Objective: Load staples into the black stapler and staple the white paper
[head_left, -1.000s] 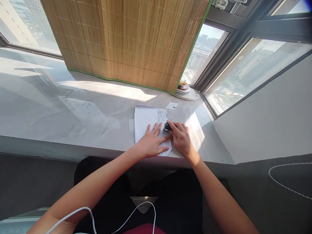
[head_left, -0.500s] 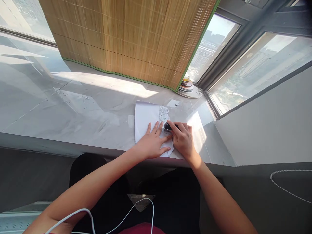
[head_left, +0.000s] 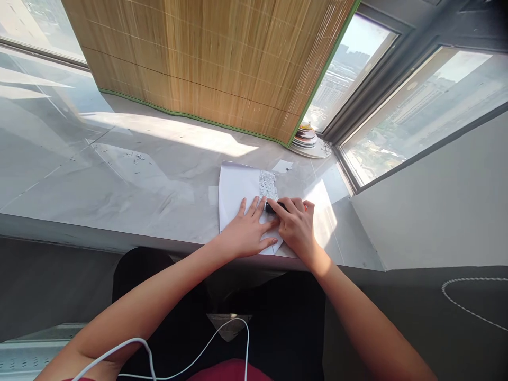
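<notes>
White paper sheets lie on the windowsill near its front edge. A dense patch of short dark marks, which look like staples, covers the right part of the top sheet. My left hand rests flat on the paper with its fingers spread. My right hand is wrapped round a small black stapler at the paper's right edge, just below the marked patch. The stapler's front end shows beside my left fingertips, and a bit of red shows behind my right fingers. Most of its body is hidden by the hand.
Small thin scraps lie scattered on the marble sill. A paper piece lies beyond the sheets. Stacked plates stand in the corner by a bamboo blind. A white cable loops over my lap.
My right hand and the stapler have shifted very slightly, and a red part now shows by the fingers. My left hand stays in place on the paper.
</notes>
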`<state>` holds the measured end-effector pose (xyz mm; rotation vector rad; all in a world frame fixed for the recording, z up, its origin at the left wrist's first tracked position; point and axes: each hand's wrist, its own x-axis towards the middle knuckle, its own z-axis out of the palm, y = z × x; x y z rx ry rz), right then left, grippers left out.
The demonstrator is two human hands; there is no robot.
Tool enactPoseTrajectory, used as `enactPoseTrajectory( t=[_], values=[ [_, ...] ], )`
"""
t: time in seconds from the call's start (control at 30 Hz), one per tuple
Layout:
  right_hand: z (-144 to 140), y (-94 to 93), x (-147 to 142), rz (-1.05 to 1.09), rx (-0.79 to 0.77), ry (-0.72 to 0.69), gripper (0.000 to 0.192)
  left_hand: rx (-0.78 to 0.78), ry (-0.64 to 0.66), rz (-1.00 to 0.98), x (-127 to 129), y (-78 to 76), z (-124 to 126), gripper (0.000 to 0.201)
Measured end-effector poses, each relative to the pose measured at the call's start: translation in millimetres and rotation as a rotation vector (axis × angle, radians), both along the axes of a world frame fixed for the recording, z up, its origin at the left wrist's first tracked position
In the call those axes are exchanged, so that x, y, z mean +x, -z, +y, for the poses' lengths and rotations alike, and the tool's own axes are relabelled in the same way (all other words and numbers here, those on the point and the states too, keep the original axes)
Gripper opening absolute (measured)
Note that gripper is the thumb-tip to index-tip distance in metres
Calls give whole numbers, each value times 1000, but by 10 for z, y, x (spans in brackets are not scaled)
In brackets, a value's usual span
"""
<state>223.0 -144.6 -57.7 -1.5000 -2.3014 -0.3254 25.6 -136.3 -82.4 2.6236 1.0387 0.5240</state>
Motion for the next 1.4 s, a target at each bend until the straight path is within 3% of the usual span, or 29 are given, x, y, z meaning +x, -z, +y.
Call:
enactPoseTrajectory(
  t=[0.17,0.37,0.5,0.67,0.77,0.87,0.97,1.07,1.17,1.27,1.33,1.4],
  values=[
    [12,38,-1,154,30,22,52,8,3,31,-20,-22,2,62],
    [105,131,90,385,151,213,43,5,10,59,-47,-67,1,63],
    [159,143,110,536,141,265,43,12,-58,66,-52,-63,12,70],
    [170,165,106,700,70,388,40,23,-96,88,-40,-33,26,61],
    [156,153,133,740,28,410,28,40,-116,-14,-50,-87,14,53],
    [121,64,138,772,125,474,27,98,-142,-274,-168,-245,12,39],
    [80,-57,0,767,171,472,26,177,-223,-427,-519,-411,113,29],
    [75,-100,-358,772,22,344,19,213,-372,-225,-1181,-451,357,33],
    [130,-36,-818,755,-124,279,10,113,-708,148,-2086,-369,604,47],
    [223,73,-1125,707,-159,303,10,-39,-969,332,-2943,-238,693,63],
    [278,138,-1152,671,-144,297,12,-107,-975,367,-3309,-148,674,68],
    [307,187,-1031,627,-114,282,11,-125,-955,375,-3467,-83,642,70]
  ],
)
